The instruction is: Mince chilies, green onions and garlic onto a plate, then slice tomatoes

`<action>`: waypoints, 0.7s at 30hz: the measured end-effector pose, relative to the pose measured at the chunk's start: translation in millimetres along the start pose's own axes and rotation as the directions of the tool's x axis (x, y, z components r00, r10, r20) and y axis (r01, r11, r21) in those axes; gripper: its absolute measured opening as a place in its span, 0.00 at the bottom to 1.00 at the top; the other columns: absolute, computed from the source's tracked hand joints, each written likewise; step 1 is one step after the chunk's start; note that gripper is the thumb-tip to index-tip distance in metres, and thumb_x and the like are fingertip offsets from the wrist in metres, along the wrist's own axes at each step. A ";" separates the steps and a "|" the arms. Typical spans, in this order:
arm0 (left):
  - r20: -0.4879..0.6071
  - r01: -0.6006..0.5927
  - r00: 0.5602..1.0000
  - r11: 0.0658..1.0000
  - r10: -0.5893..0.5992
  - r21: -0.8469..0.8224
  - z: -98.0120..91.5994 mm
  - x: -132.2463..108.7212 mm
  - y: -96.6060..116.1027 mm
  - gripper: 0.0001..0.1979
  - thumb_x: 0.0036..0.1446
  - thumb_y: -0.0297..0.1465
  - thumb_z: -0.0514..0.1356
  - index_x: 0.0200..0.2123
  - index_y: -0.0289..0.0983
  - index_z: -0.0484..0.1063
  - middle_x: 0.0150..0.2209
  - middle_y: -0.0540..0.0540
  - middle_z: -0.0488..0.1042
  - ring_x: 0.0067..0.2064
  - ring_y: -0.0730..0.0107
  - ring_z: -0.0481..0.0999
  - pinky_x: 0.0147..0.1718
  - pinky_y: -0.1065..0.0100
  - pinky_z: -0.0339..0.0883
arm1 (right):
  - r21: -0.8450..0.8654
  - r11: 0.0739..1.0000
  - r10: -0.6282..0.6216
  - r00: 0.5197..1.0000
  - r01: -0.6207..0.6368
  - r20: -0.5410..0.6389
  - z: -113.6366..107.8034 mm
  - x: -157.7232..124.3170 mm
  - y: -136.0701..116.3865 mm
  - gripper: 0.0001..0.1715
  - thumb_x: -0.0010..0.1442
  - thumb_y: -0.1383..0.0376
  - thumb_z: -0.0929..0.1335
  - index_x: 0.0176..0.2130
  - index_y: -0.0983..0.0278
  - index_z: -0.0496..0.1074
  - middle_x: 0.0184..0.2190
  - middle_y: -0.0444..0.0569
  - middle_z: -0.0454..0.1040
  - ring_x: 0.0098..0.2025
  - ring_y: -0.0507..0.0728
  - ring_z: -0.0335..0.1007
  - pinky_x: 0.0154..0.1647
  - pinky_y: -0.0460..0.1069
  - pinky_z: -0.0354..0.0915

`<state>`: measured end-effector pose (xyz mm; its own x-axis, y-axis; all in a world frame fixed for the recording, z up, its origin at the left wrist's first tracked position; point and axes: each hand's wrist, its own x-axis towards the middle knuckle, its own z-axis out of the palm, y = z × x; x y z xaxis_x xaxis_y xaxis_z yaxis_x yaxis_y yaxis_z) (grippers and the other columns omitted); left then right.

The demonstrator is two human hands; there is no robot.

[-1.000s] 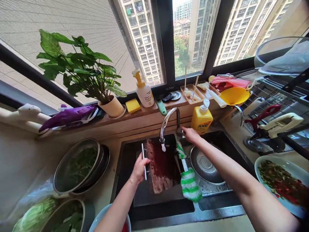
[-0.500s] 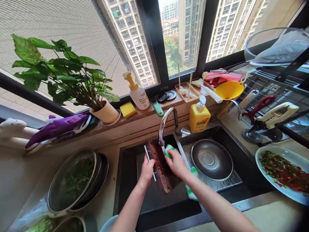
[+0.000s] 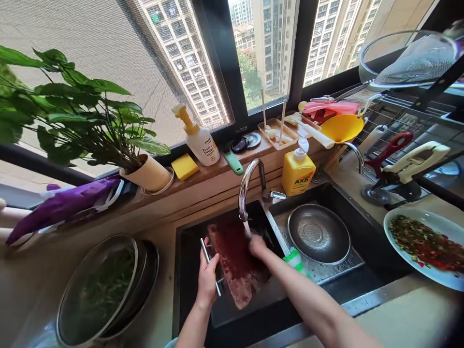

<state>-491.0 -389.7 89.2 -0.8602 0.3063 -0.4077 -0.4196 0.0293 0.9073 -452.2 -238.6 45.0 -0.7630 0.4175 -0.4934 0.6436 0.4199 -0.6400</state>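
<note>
My left hand (image 3: 206,273) grips the metal bar handle (image 3: 210,268) of a dark reddish-brown, thick rectangular board (image 3: 232,261). The board is tilted inside the left sink basin, its wet face up and its lower edge worn pale. Across its face, my right hand (image 3: 256,245) is pressed with curled, slightly blurred fingers. The green-and-white cloth seen in that hand a moment earlier is hidden under it now. Water runs from the chrome faucet (image 3: 250,186) just by the right hand. Another green-and-white cloth (image 3: 295,261) hangs over the divider between the basins.
In the right basin lies a round dark pan (image 3: 319,234). A yellow AXE bottle (image 3: 299,169) stands behind it. A plate of chopped peppers (image 3: 427,241) is at right; lidded pans (image 3: 97,290) are at left. The sill holds a potted plant (image 3: 145,174), a sponge (image 3: 184,166) and a pump bottle (image 3: 203,145).
The board has turned flatter, showing more of its face, and its handle end has shifted left and down with my left hand. My right hand has moved slightly down, covering its cloth.
</note>
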 end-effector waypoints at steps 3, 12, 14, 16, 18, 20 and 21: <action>-0.024 0.006 1.000 1.000 -0.005 0.011 -0.6 1.9 -0.5 0.35 0.51 0.31 0.58 0.61 0.48 0.48 0.53 0.47 0.69 0.49 0.65 0.72 0.49 0.64 0.66 | -0.005 0.989 -0.151 0.988 0.151 0.018 26.9 -31.1 -28.0 0.30 0.56 0.68 0.60 0.58 0.56 0.59 0.56 0.52 0.64 0.53 0.59 0.64 0.51 0.52 0.60; -0.098 0.056 0.994 0.980 -0.038 0.189 -14.1 2.1 -0.3 0.28 0.56 0.34 0.51 0.60 0.49 0.49 0.45 0.49 0.74 0.41 0.68 0.76 0.40 0.66 0.71 | -0.132 0.959 0.265 0.958 -0.249 0.113 31.7 -27.5 49.4 0.36 0.54 0.75 0.60 0.61 0.71 0.51 0.51 0.68 0.67 0.51 0.64 0.67 0.47 0.55 0.64; -0.118 0.029 0.993 0.978 -0.005 0.209 -21.8 5.6 -5.7 0.27 0.56 0.34 0.51 0.60 0.48 0.51 0.46 0.48 0.73 0.44 0.67 0.75 0.42 0.65 0.70 | -0.136 0.952 0.289 0.950 -0.273 0.117 32.2 -31.3 54.2 0.33 0.53 0.76 0.61 0.59 0.76 0.56 0.45 0.71 0.70 0.49 0.66 0.69 0.45 0.56 0.65; -0.145 -0.056 0.984 0.958 0.100 0.280 -26.4 10.7 -11.2 0.26 0.56 0.35 0.52 0.58 0.46 0.53 0.50 0.47 0.70 0.49 0.65 0.72 0.48 0.64 0.66 | -0.136 0.957 0.273 0.955 -0.257 0.115 40.7 -45.3 39.5 0.32 0.53 0.76 0.60 0.58 0.73 0.57 0.48 0.70 0.69 0.50 0.66 0.68 0.45 0.57 0.65; -0.149 -0.151 0.962 0.901 0.229 0.408 -26.5 15.1 -14.0 0.25 0.56 0.36 0.52 0.58 0.44 0.55 0.54 0.47 0.66 0.55 0.64 0.66 0.54 0.63 0.59 | -0.115 0.982 0.165 0.981 -0.153 0.104 51.6 -61.2 11.6 0.35 0.54 0.75 0.61 0.60 0.66 0.55 0.56 0.66 0.62 0.55 0.66 0.62 0.49 0.57 0.62; -0.120 -0.193 0.947 0.827 0.298 0.527 -21.5 16.7 -12.4 0.24 0.58 0.37 0.50 0.58 0.43 0.54 0.57 0.46 0.62 0.58 0.63 0.61 0.58 0.62 0.52 | -0.048 0.994 -0.098 0.994 0.101 0.049 55.3 -67.4 -19.8 0.37 0.55 0.71 0.62 0.62 0.61 0.51 0.61 0.60 0.53 0.61 0.66 0.51 0.54 0.57 0.57; -0.106 -0.195 0.946 0.800 0.306 0.568 -17.6 16.3 -10.2 0.24 0.59 0.37 0.48 0.59 0.42 0.53 0.58 0.45 0.61 0.59 0.63 0.60 0.59 0.62 0.50 | -0.010 0.972 -0.235 0.972 0.235 0.001 52.1 -64.6 -33.9 0.36 0.56 0.70 0.62 0.62 0.60 0.50 0.63 0.57 0.51 0.62 0.65 0.48 0.56 0.57 0.55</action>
<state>-505.9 -401.7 71.5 -0.9730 0.1976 -0.1195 -0.0037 0.5040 0.8637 -427.8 -321.8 67.9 -0.8927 0.3068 -0.3300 0.4472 0.5143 -0.7318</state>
